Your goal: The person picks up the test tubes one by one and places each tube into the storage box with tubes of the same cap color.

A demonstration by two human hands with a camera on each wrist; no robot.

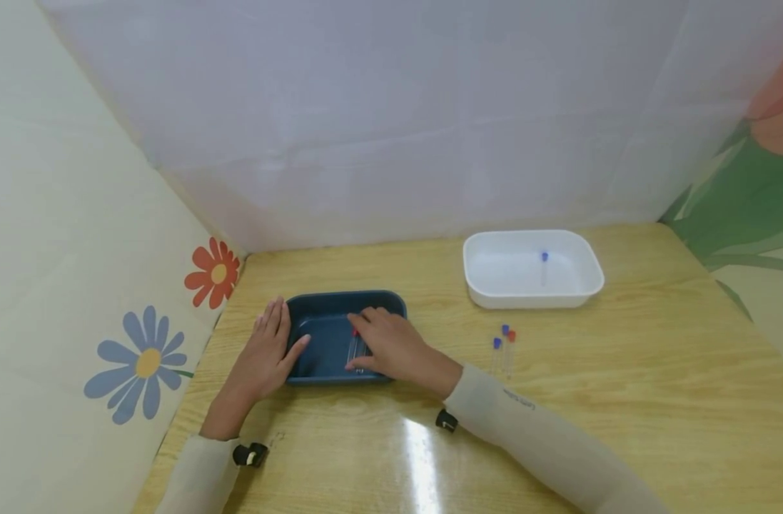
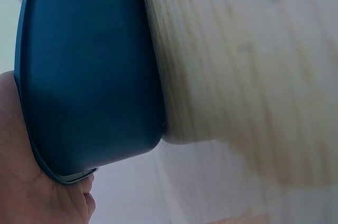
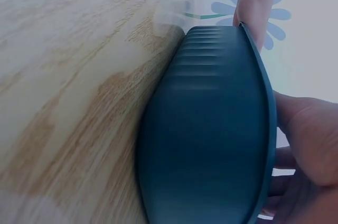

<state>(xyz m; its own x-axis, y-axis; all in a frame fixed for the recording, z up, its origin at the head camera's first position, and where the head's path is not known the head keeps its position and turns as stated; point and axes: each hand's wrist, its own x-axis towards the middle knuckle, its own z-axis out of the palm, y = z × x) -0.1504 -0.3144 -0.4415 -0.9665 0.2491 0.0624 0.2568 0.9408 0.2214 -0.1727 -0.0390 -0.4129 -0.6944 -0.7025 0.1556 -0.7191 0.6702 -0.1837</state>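
A dark blue rectangular tray (image 1: 323, 343) sits on the table. My left hand (image 1: 263, 350) holds its left end, the thumb over the rim and the other fingers along the outside. From the right, my right hand (image 1: 391, 346) reaches over the rim into the tray, thumb and forefinger spread apart. Between them lie clear capped test tubes (image 1: 354, 351), one with a red cap. The palm hides part of these tubes. In the right wrist view the tray's outer wall (image 3: 211, 129) blocks sight of the fingertips.
A white tray (image 1: 519, 294) stands at the back right, holding one blue-capped tube (image 1: 544, 268). In front of it several tubes (image 1: 507, 350) with blue and red caps lie on the wooden table (image 1: 635, 371). A fabric wall (image 1: 391, 157) rises behind.
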